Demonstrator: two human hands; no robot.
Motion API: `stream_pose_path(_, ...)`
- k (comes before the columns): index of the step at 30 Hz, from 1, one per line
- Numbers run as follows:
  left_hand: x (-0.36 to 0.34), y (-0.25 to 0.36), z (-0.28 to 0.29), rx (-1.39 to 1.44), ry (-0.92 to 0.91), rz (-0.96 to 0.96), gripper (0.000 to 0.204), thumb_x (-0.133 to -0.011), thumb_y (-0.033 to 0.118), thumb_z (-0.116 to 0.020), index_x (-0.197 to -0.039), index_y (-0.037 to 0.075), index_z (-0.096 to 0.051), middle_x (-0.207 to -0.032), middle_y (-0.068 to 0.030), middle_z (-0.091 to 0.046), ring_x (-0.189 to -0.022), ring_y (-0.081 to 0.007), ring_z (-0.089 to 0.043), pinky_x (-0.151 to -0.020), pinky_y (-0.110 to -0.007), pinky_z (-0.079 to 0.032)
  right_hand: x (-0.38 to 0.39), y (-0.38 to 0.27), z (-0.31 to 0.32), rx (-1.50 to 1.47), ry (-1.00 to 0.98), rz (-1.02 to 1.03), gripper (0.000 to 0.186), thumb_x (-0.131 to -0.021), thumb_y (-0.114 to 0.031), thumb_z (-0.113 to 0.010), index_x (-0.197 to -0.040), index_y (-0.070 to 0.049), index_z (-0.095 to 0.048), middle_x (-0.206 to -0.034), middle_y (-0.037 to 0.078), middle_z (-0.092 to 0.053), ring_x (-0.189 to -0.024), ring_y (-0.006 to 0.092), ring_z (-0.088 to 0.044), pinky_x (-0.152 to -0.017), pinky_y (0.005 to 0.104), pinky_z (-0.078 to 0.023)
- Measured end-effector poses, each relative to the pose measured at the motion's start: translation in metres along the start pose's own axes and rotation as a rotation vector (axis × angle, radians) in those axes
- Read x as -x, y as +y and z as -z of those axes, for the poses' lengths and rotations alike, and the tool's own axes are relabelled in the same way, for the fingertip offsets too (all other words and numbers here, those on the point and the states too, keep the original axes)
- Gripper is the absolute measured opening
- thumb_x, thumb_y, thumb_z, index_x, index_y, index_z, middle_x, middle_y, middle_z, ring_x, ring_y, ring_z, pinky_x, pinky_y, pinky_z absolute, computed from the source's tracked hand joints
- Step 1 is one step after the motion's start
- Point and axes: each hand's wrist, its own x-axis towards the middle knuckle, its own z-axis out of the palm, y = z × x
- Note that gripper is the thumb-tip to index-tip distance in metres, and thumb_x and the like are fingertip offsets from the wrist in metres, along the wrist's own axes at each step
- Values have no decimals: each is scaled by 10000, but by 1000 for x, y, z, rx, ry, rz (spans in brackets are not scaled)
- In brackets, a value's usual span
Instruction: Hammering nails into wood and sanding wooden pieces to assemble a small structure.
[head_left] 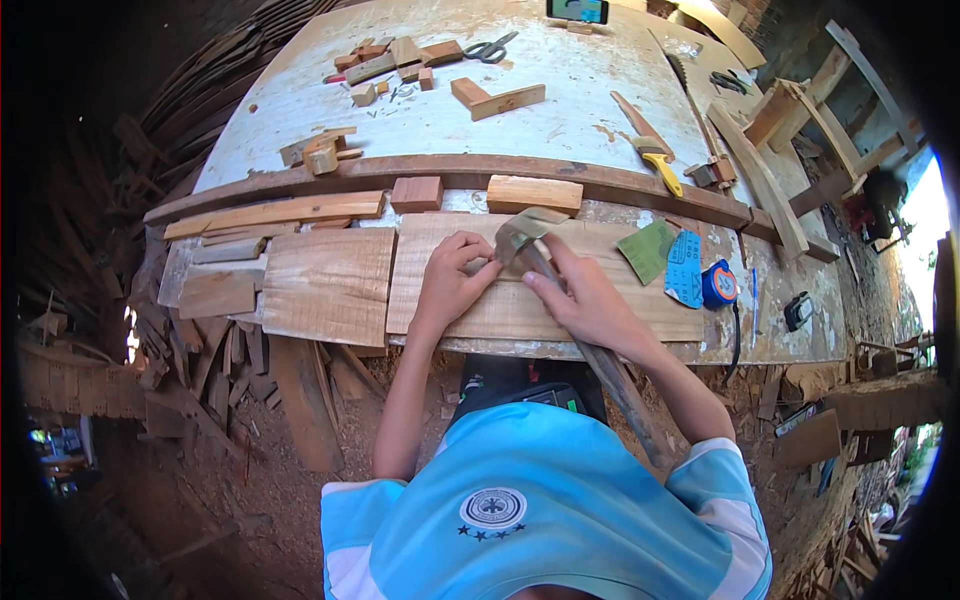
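My right hand (585, 300) grips a hammer (620, 385) by its wooden handle, close under the metal head. The handle slants back toward my right forearm. Beside the hammer head, my left hand (453, 282) is closed in a pinch over a long light-brown board (630, 318); whatever its fingertips hold is too small to make out. The board lies flat along the near edge of the workbench. Left of it lies a wider flat board (328, 280). Beyond my hands, a reddish block (417, 195) and a lighter wood block (535, 194) rest near the boards.
A long dark beam (460, 168) crosses the bench. To the right lie green sandpaper (646, 250), blue sandpaper (684, 268) and a tape measure (720, 285). Farther off are scissors (490, 48), a yellow-handled tool (662, 170), an L-shaped wood piece (500, 100) and a phone (577, 11).
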Motion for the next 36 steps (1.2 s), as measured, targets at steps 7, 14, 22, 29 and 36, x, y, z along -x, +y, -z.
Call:
stream_pose_path(7, 2, 1, 2, 21, -13, 77, 122, -713, 90, -696, -790, 12, -643, -833, -77, -605, -806, -228, -585, -714, -316, -460, -1, 0, -1, 20, 47, 109, 543, -900, -215, -540, -1356, -12, -328, -612, 110, -557, -529, 180, -558, -514, 314, -431)
stream_pose_path(14, 1, -2, 0, 16, 7, 69, 96, -714, 90, -679, -757, 16, -636, -812, -76, -604, -793, -228, -586, -713, -322, -461, -6, 15, 0, -27, -43, -10, 523, -895, -203, -548, -1340, -8, -356, -626, 101, -563, -540, 173, -570, -519, 313, -444)
stream_pose_path(22, 0, 0, 0, -54, -4, -24, 139, -712, 142, -679, -791, 34, -642, -835, -81, -604, -788, -245, -584, -690, -339, -467, 15, 60, 34, 562, 283, 213, 562, -809, -153, -618, -1333, -108, -420, -831, 166, -588, -716, 297, -605, -636, 380, -477)
stream_pose_path(29, 4, 11, 7, -301, -120, -106, 377, -708, 236, -730, -1039, 75, -651, -1004, -83, -600, -974, -256, -531, -852, -358, -430, 34, 81, 51, 876, 188, 55, 544, -781, -157, -647, -1299, -164, -483, -832, 119, -535, -770, 305, -567, -711, 405, -449)
stream_pose_path(36, 5, 14, 16, -164, -188, -79, 393, -692, 168, -761, -1055, 62, -654, -1085, -112, -633, -1036, -280, -566, -878, -365, -455, 27, 70, 55, 796, 231, 111, 489, -757, -171, -665, -1226, -121, -531, -1025, 135, -527, -1010, 307, -500, -864, 414, -393)
